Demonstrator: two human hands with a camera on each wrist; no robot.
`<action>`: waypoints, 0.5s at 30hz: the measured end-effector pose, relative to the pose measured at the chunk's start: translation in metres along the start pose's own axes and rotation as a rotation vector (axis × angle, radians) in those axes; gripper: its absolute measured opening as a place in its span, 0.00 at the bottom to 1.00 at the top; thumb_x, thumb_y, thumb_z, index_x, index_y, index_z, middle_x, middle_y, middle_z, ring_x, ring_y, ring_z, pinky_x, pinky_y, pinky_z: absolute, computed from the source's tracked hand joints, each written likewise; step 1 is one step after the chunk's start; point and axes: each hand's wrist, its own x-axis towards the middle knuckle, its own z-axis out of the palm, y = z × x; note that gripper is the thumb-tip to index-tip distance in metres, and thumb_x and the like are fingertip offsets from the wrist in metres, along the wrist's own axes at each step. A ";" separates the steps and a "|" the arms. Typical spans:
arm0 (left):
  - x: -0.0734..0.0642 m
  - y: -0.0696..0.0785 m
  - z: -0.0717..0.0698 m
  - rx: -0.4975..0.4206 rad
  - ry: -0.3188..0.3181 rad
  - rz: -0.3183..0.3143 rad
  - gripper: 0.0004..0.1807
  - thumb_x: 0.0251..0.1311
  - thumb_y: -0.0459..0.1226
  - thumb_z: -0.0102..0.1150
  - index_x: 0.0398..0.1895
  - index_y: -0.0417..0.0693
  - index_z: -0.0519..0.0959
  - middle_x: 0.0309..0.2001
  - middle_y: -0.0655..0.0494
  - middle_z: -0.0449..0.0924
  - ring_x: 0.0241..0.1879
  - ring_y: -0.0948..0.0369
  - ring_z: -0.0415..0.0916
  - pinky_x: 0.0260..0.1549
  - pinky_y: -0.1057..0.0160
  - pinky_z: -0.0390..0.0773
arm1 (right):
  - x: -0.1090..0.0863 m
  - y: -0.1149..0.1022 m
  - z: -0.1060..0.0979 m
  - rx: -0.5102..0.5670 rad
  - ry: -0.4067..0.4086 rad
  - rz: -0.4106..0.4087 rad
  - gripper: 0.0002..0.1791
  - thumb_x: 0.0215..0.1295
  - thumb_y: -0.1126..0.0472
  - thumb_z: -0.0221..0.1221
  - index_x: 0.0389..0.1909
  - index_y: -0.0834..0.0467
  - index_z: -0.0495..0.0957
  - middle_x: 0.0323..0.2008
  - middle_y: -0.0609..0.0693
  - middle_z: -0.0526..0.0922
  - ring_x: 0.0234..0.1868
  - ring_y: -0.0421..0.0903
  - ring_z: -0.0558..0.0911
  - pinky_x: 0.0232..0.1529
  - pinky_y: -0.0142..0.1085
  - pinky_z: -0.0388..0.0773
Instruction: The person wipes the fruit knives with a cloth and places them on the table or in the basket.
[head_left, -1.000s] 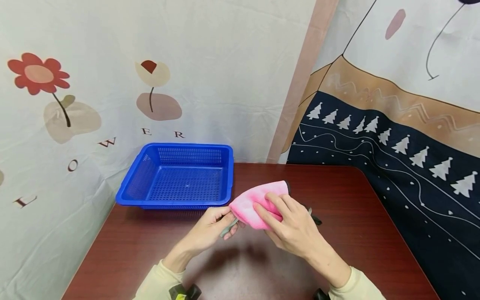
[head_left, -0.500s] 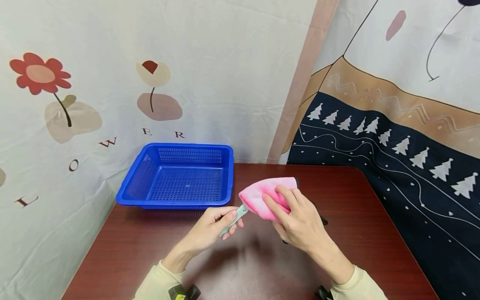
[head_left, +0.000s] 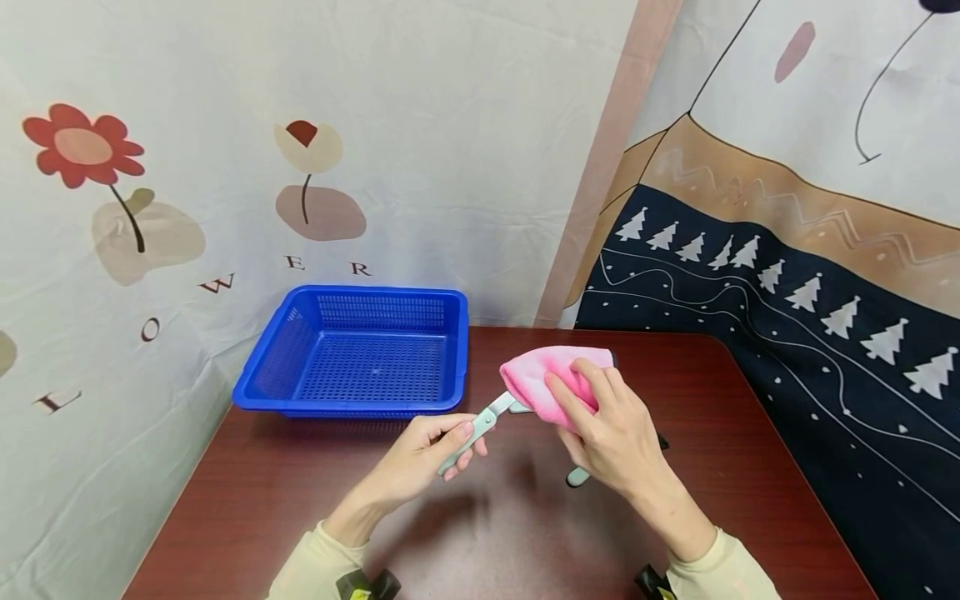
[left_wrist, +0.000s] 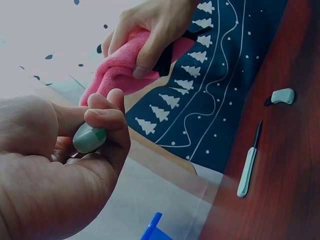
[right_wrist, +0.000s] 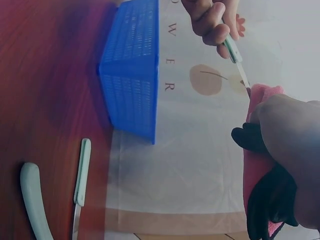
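Note:
My left hand (head_left: pixel 420 454) grips a knife (head_left: pixel 474 435) by its pale mint-green handle. The metal blade slants up to the right, and its far end is hidden in a folded pink cloth (head_left: pixel 551 371). My right hand (head_left: pixel 618 429) holds this cloth around the blade. Dark loose pieces (right_wrist: pixel 272 195) show on the cloth beneath the right hand in the right wrist view; I cannot tell what they are. A second mint-handled knife (left_wrist: pixel 246 170) lies on the table. Near it lies a curved mint handle (right_wrist: pixel 32 195), its other end mostly hidden from the head view by my right hand.
A blue perforated plastic basket (head_left: pixel 375 367) stands at the back left of the reddish-brown wooden table (head_left: pixel 262 517), with nothing visible inside it. Printed fabric (head_left: pixel 465 167) hangs behind the table, and a dark tree-patterned cloth (head_left: pixel 825 392) hangs along its right side.
My right hand and the pink cloth have slid up and right along the knife, uncovering its pivot and part of the blade. Mint handles on the table have come into view. My left hand stays nearly still.

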 end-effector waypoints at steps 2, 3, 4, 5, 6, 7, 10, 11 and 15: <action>0.000 0.000 0.000 -0.001 -0.001 -0.006 0.19 0.92 0.39 0.47 0.52 0.40 0.89 0.29 0.49 0.77 0.25 0.70 0.69 0.26 0.73 0.73 | -0.001 0.001 0.000 0.001 -0.008 0.008 0.24 0.73 0.55 0.59 0.66 0.57 0.87 0.58 0.68 0.83 0.45 0.60 0.79 0.35 0.49 0.86; 0.000 0.000 0.000 -0.001 -0.001 -0.010 0.19 0.92 0.39 0.47 0.53 0.39 0.88 0.29 0.51 0.77 0.25 0.70 0.69 0.26 0.73 0.73 | -0.001 0.002 0.000 0.003 -0.009 0.011 0.25 0.71 0.56 0.61 0.66 0.57 0.86 0.58 0.68 0.83 0.45 0.60 0.79 0.35 0.49 0.86; 0.000 -0.001 0.000 0.000 -0.001 -0.014 0.19 0.92 0.39 0.47 0.53 0.39 0.88 0.30 0.53 0.77 0.25 0.70 0.69 0.26 0.73 0.73 | -0.002 0.003 0.000 0.003 -0.013 0.015 0.26 0.68 0.57 0.63 0.66 0.57 0.86 0.58 0.68 0.83 0.45 0.61 0.79 0.35 0.49 0.86; 0.000 -0.001 0.000 0.000 0.000 -0.019 0.19 0.92 0.39 0.47 0.54 0.40 0.88 0.30 0.55 0.77 0.25 0.70 0.69 0.26 0.73 0.73 | -0.002 0.003 0.000 0.003 -0.015 0.019 0.27 0.66 0.57 0.65 0.66 0.57 0.86 0.58 0.68 0.83 0.45 0.61 0.79 0.35 0.50 0.86; -0.001 -0.001 0.000 0.000 -0.001 -0.022 0.19 0.92 0.39 0.47 0.55 0.40 0.88 0.30 0.56 0.77 0.25 0.70 0.69 0.26 0.73 0.73 | -0.003 0.004 0.000 0.001 -0.018 0.024 0.28 0.64 0.58 0.67 0.66 0.57 0.86 0.58 0.68 0.83 0.45 0.61 0.79 0.35 0.50 0.86; -0.001 -0.001 0.000 0.000 -0.001 -0.025 0.19 0.92 0.39 0.47 0.55 0.40 0.88 0.30 0.57 0.77 0.25 0.71 0.69 0.26 0.73 0.73 | -0.003 0.005 0.000 -0.001 -0.021 0.029 0.29 0.62 0.58 0.68 0.66 0.57 0.86 0.58 0.68 0.83 0.45 0.61 0.79 0.36 0.50 0.86; -0.002 -0.002 -0.001 0.005 0.000 -0.027 0.19 0.91 0.40 0.47 0.56 0.41 0.88 0.30 0.57 0.77 0.25 0.71 0.70 0.26 0.73 0.73 | -0.005 0.007 0.000 -0.009 -0.028 0.043 0.31 0.60 0.58 0.69 0.67 0.57 0.86 0.58 0.68 0.83 0.46 0.61 0.79 0.36 0.50 0.86; -0.002 -0.002 -0.001 0.007 0.000 -0.025 0.19 0.91 0.40 0.47 0.56 0.42 0.89 0.30 0.57 0.77 0.25 0.71 0.70 0.26 0.73 0.74 | -0.005 0.008 0.000 -0.011 -0.029 0.048 0.31 0.59 0.59 0.69 0.67 0.57 0.86 0.58 0.68 0.83 0.46 0.61 0.79 0.36 0.50 0.86; -0.002 -0.003 -0.001 0.014 -0.003 -0.011 0.19 0.91 0.39 0.47 0.51 0.41 0.89 0.30 0.55 0.77 0.25 0.71 0.70 0.26 0.73 0.74 | -0.008 0.011 0.000 -0.020 -0.031 0.075 0.30 0.60 0.60 0.68 0.66 0.57 0.86 0.59 0.68 0.83 0.46 0.62 0.80 0.36 0.52 0.86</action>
